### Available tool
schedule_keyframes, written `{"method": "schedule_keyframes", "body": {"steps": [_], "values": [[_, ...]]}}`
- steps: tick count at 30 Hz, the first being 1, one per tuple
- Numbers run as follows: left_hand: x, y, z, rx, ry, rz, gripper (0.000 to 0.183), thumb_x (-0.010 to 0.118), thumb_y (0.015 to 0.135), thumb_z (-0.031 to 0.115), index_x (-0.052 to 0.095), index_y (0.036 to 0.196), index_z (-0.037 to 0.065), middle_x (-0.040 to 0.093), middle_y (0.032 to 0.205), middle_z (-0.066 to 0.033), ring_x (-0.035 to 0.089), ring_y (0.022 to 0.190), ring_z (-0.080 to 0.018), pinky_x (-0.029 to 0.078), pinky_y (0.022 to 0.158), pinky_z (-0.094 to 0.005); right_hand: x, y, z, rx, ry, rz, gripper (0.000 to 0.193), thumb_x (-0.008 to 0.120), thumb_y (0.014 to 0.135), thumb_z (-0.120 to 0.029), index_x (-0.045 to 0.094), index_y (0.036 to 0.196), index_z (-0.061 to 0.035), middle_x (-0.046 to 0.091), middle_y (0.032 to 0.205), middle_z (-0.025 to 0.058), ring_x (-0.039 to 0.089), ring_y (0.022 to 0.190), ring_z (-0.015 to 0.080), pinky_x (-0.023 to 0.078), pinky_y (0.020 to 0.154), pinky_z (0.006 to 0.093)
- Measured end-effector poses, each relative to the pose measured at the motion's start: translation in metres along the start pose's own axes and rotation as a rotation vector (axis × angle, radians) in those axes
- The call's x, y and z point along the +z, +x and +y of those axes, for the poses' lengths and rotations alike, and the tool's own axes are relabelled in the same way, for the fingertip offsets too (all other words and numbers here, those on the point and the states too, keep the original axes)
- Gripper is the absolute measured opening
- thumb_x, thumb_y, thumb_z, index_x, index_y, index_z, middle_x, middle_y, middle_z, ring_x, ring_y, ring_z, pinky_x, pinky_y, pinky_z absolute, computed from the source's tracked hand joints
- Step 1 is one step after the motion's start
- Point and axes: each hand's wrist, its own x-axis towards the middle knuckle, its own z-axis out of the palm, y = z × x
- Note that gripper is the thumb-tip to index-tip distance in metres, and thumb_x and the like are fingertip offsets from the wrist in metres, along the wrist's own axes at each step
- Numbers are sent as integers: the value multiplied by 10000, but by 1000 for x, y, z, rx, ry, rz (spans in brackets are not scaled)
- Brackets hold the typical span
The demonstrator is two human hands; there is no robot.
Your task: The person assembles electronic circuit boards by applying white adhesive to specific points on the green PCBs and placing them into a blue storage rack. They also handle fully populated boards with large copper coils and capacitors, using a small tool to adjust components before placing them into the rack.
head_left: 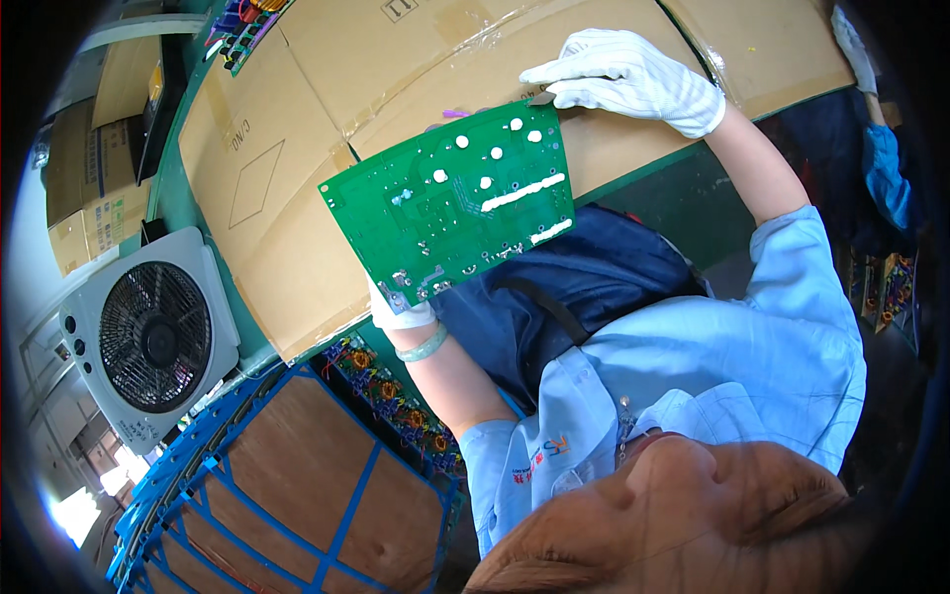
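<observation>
A green circuit board (396, 238) is tilted up above the cardboard-covered table, its solder side showing. Round white blobs and two long white strips sit on that side. My left hand (398, 313), in a white glove, grips the board at its lower left corner; most of its fingers are hidden behind the board. At the upper right corner is my right hand (633, 81), also gloved in white, thumb and fingers closed on a small flat grey piece (541, 98) that meets the board's edge. Something purple (455, 114) peeks out behind the board's top edge.
Flattened cardboard (287, 198) covers the green table. A grey box fan (158, 332) stands at the left. Several component-filled boards (391, 401) lie beside a blue-strapped brown panel (287, 495). Another person's gloved hand (853, 49) is at the far right.
</observation>
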Motion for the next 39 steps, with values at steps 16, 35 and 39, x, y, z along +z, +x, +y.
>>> {"method": "schedule_keyframes", "body": {"steps": [16,35,39], "values": [[7,-2,6,14,3,-18,378,444,1001,274,526,1284,38,602,1208,-104,601,1051,-204,523,852,-360,-36,17,-39,586,251,-284,440,462,1006,-320,511,1376,-86,622,1253,110,603,1094,190,428,1014,325],[16,-13,14,-21,-54,-6,370,445,1003,268,538,1272,31,617,1185,-103,611,1032,-197,530,837,-346,-3,30,-38,583,129,276,399,673,876,-198,604,1239,-47,661,1134,139,622,1020,218,505,875,331],[23,-14,18,-24,-67,1,369,445,1003,267,540,1269,30,620,1180,-102,613,1027,-196,532,834,-343,1,23,-32,557,226,294,408,692,876,-206,603,1237,-37,672,1108,128,628,1027,204,506,895,320]]}}
